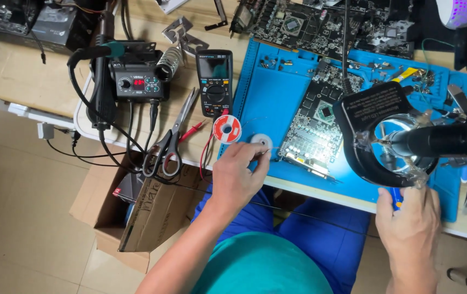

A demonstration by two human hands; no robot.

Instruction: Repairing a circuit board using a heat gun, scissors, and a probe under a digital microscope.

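Observation:
My left hand (237, 175) rests at the front edge of the blue work mat (269, 95), fingers pinched on a thin strand of solder wire beside a small white spool (260, 142). A red-and-white solder spool (227, 129) lies just left of it. A bare circuit board (318, 122) lies on the mat to the right of my left hand. My right hand (409, 223) grips a blue-handled tool (396, 198) at the mat's front edge, below a round black magnifier lamp (377, 130) that hangs over the board's right end.
A black multimeter (215, 81), scissors (168, 147) and a soldering station (137, 81) with black cables sit left of the mat. More circuit boards (298, 24) lie at the back. An open cardboard box (146, 209) stands on the floor under the table edge.

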